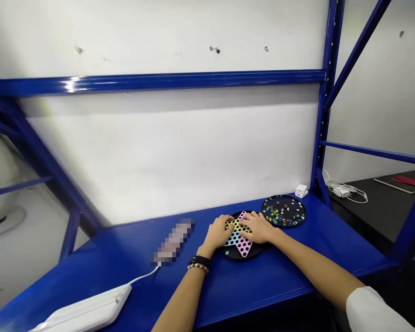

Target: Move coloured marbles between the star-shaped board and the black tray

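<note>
My left hand (219,232) rested on the left side of the round black board with its coloured star (244,249), thumb and fingers apart. My right hand (258,228) lay over the star's right side, its thumb also apart from the fingers. The board sat on the blue tabletop (259,286) in front of me, just beside a round black tray (291,213) scattered with colourful marbles (276,217). White adapters (300,191) stood near that tray.
</note>
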`<state>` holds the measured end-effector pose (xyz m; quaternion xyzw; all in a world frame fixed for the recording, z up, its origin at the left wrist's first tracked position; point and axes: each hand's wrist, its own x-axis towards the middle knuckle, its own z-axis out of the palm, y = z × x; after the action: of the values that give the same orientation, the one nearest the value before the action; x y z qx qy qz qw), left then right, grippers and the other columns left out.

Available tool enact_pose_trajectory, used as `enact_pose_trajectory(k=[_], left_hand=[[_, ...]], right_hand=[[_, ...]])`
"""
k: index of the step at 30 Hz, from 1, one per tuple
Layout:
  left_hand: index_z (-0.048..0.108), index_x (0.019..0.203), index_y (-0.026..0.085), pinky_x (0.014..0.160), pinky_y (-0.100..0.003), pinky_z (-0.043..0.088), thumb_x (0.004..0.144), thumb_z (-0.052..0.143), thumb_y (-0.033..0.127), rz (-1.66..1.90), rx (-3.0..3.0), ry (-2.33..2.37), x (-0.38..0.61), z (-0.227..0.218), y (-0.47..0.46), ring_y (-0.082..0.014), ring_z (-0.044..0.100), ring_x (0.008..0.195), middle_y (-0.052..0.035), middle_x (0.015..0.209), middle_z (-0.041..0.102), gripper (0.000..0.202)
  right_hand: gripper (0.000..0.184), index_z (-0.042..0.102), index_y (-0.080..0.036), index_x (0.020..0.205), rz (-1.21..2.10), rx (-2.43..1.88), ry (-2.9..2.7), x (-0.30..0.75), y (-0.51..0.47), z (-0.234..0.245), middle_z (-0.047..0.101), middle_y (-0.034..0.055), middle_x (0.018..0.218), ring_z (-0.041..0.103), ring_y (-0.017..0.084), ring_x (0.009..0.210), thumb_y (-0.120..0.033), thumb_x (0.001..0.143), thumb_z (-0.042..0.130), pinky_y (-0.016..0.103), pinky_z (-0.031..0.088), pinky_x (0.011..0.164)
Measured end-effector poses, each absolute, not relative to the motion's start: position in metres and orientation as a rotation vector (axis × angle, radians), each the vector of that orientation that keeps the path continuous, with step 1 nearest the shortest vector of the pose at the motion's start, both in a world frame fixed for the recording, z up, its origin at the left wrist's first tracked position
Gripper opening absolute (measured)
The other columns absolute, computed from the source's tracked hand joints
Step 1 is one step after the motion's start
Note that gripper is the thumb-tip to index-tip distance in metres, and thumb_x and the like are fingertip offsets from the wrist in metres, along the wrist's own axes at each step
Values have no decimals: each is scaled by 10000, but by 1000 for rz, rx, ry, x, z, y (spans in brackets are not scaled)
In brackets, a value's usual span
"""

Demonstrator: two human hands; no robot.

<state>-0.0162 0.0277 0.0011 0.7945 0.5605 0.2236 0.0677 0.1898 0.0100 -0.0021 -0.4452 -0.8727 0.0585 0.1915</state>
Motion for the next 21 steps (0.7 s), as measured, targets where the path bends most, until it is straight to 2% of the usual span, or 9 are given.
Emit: enact_pose_trajectory(k=[5,10,16,21], left_hand=[[628,1130,242,890,-414,443,909,439,378,595,2412,1649,-16,-2,26,-270,560,1100,-65,1173,648,321],[631,1132,247,902,-413,442,912,431,393,598,2412,1647,-16,-2,26,-264,558,1099,-60,1173,650,331],[639,1136,228,900,-408,449,898,458,367,639,2416,1619,-18,-5,28,-267,568,1085,-75,1187,651,330],[651,1118,241,902,-385,455,873,478,344,754,2394,1628,-19,-8,32,-257,570,1098,-57,1190,651,317]], right_hand=[[402,609,-300,1233,252,-1255,-2460,191,11,-6,521,74,1358,431,305,1194,-511,915,487,508,327,970],[390,619,-303,1217,228,-1256,-2446,191,11,-5,538,74,1342,445,301,1174,-510,911,496,518,307,971],[295,664,-230,1094,150,-1315,-2314,199,18,-1,631,80,1164,510,244,1055,-415,898,545,443,312,947],[205,670,-218,983,103,-1537,-2013,236,39,9,653,58,1076,531,215,1047,-332,914,514,363,318,911]])
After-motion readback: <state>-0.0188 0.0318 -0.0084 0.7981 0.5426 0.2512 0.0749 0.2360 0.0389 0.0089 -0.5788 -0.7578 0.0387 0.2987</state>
